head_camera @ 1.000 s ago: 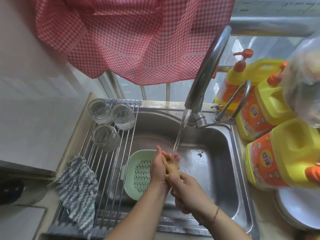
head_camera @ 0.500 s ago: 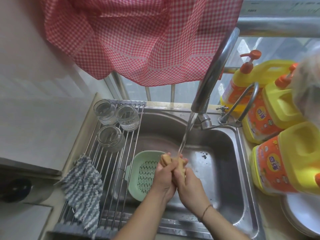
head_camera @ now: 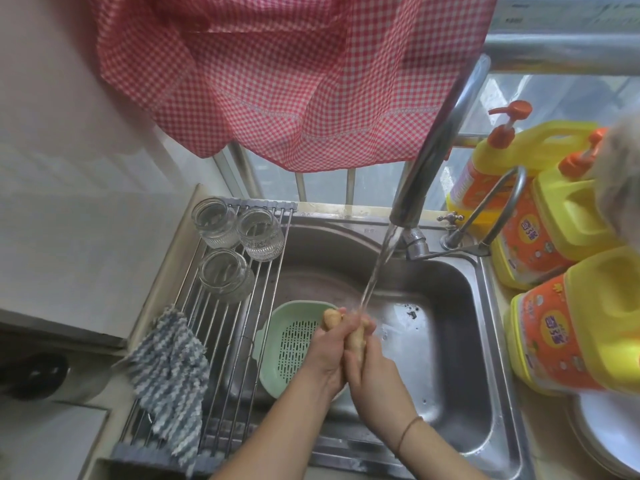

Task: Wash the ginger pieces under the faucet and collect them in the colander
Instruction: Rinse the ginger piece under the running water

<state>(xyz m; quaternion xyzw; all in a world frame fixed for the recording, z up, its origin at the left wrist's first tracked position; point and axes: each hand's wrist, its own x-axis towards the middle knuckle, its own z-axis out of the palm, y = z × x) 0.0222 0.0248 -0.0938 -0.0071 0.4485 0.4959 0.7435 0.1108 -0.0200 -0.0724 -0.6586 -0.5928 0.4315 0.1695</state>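
A tan ginger piece [head_camera: 356, 337] sits between my two palms under the running stream from the curved steel faucet [head_camera: 433, 150]. My left hand [head_camera: 327, 355] wraps its fingers round the ginger's left side, with a knob of ginger sticking out above its fingers. My right hand [head_camera: 372, 372] grips the ginger from the right. The pale green colander [head_camera: 277, 341] lies in the steel sink [head_camera: 457, 327] just left of my hands; its perforated bottom looks bare where visible, partly hidden by my left hand.
A roll-up rack [head_camera: 225, 341] spans the sink's left side with three upturned glass jars [head_camera: 221, 271] and a blue striped cloth [head_camera: 169, 375]. Yellow detergent bottles [head_camera: 571, 327] crowd the right counter above white plates [head_camera: 609, 441]. A red checked curtain [head_camera: 277, 81] hangs behind.
Both hands slid along the ginger, rubbing it under the stream; the left hand's fingers went from upright to curled round it. The view shifted slightly left.
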